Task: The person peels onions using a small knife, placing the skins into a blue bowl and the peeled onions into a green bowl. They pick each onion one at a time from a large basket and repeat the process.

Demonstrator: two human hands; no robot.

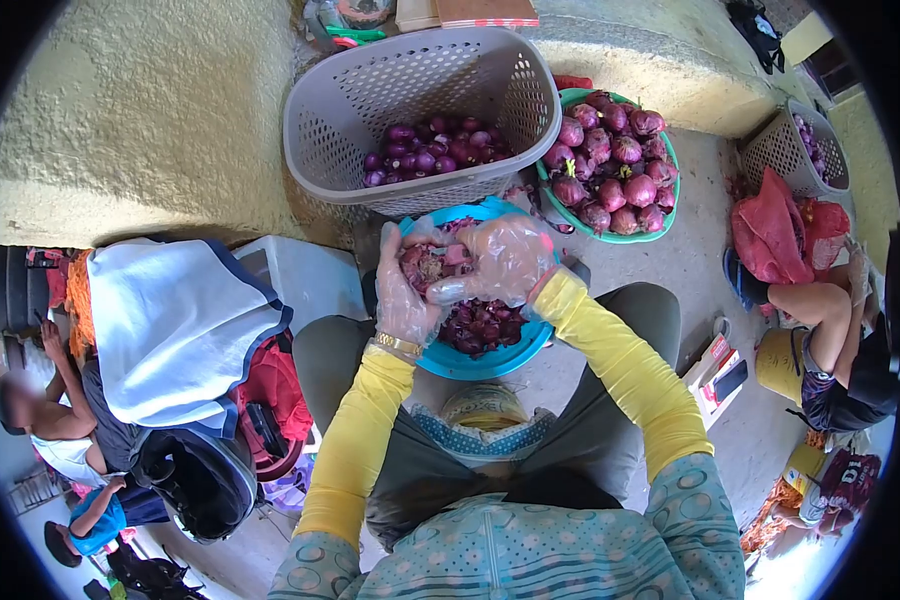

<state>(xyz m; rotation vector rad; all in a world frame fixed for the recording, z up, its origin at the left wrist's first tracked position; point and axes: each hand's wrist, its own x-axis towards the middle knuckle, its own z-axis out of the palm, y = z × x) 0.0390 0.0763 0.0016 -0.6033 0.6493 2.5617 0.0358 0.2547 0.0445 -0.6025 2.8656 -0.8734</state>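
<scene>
Both of my hands wear clear plastic gloves and meet above a blue basin (500, 362). A red onion (432, 266) with loose, partly torn skin rests in the fingers of my left hand (406, 290). My right hand (500, 262) closes on the onion's right side, with its thumb below; whether it holds a tool is hidden. Dark red onion skins (482, 328) lie in the basin under my hands. Behind it, a grey perforated basket (345, 90) holds peeled purple onions (435, 150). Unpeeled onions (625, 170) fill a green-rimmed basin (670, 210) to the right.
A yellowish wall ledge (150, 120) runs behind the baskets. At left are a white cloth (175, 330) and a black-lined bucket (195, 490). A person (830, 310) sits at right near a red mesh bag (770, 230); other people are at far left and lower right.
</scene>
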